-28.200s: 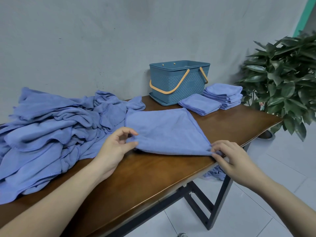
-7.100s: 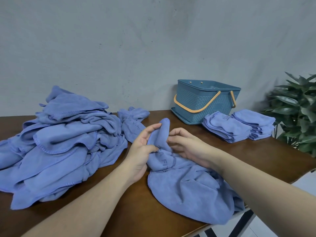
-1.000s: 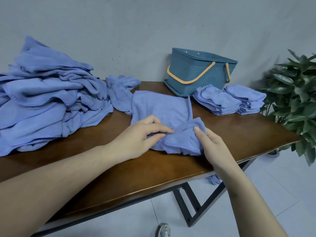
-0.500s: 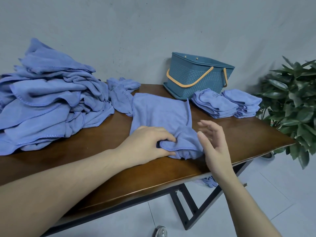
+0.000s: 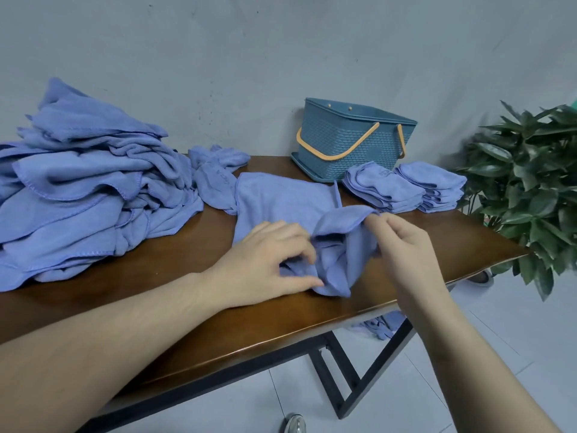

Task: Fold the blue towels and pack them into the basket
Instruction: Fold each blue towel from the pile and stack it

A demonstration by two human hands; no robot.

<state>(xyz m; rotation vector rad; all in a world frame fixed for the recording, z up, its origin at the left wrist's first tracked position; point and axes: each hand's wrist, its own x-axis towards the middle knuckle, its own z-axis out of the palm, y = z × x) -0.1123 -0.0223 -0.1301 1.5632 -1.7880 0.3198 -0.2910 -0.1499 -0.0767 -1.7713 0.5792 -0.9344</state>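
Both hands grasp one towel (image 5: pixel 281 198) at the near table (image 5: pixel 187 295) edge: left hand (image 5: pixel 265 264) pinches its bunched near corner, right hand (image 5: pixel 402 245) pinches a raised fold. Unfolded pile (image 5: pixel 81 189) lies far left. Basket (image 5: pixel 349 145) stands at the back against the wall, with two folded stacks (image 5: pixel 406 189) just beside it. Plant (image 5: pixel 530 189) stands right.

Towel heap (image 5: pixel 84 195): cut off by the left edge.
Potted plant (image 5: pixel 530 189): cropped at the right edge, pot hidden behind the table (image 5: pixel 187 332).
Basket (image 5: pixel 349 145): interior unseen.
Cloth below table (image 5: pixel 379 326): largely hidden by the tabletop and leg.
Shoe (image 5: pixel 293 425): cut by the bottom edge.
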